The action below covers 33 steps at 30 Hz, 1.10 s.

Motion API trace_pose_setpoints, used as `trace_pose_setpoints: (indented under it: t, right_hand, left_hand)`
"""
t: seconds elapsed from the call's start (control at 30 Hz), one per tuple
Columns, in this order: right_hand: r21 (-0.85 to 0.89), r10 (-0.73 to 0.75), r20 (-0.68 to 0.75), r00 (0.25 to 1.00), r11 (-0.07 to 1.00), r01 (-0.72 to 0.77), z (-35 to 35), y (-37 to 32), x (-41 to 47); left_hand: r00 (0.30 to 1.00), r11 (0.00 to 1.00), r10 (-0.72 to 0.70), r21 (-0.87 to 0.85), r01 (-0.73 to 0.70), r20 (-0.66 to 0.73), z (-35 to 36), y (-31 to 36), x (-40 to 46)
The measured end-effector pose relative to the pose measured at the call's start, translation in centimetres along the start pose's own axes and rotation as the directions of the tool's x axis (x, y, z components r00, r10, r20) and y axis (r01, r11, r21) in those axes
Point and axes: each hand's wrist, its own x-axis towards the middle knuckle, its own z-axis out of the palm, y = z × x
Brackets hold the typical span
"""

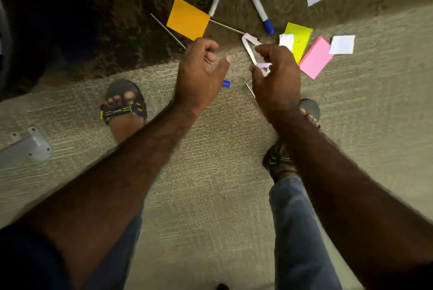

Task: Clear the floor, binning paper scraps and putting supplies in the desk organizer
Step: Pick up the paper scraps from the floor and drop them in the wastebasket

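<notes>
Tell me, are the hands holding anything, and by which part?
The right hand pinches a white paper strip scrap near its lower end. The left hand looks loosely curled; whether it holds anything cannot be told.

An office, most likely. Low-pile grey carpet (210, 160) covers the floor. Left of it stands a bolted metal desk foot (30, 145); markers and sticky notes lie beyond

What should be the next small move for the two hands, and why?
Probably the left hand, half open and empty as far as visible, should lower to the small blue plastic cap right beside it; the right hand already pinches a folded white paper strip.
</notes>
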Motion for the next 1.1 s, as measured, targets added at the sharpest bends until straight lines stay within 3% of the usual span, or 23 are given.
trace_pose_setpoints:
  t: [0.3,0.5,0.63,0.73,1.1]
  right_hand:
    - [-0.123,0.183,0.039,0.982,0.976,-0.177,0.0,10.2,1.3]
    - [-0.163,0.192,0.086,0.978,0.971,-0.176,1.1,12.6,2.4]
    - [-0.118,0.181,0.078,0.980,0.978,-0.171,1.7,13.1,4.0]
    - [-0.103,0.208,0.022,0.978,0.973,-0.205,2.1,13.1,5.2]
    - [-0.065,0.459,0.000,0.889,0.887,-0.458,3.8,14.0,6.9]
  left_hand:
    - [0.946,0.942,0.090,0.282,-0.182,0.311,9.5,-1.0,2.5]
    - [0.879,0.857,0.098,0.410,-0.313,0.467,12.6,-0.6,5.1]
    - [0.886,0.791,0.051,0.523,-0.317,0.460,13.8,-1.1,5.7]
    - [0.896,0.808,0.016,0.522,-0.273,0.444,14.5,-1.3,5.9]
    - [0.914,0.820,-0.069,0.544,-0.176,0.400,15.8,-0.5,5.3]
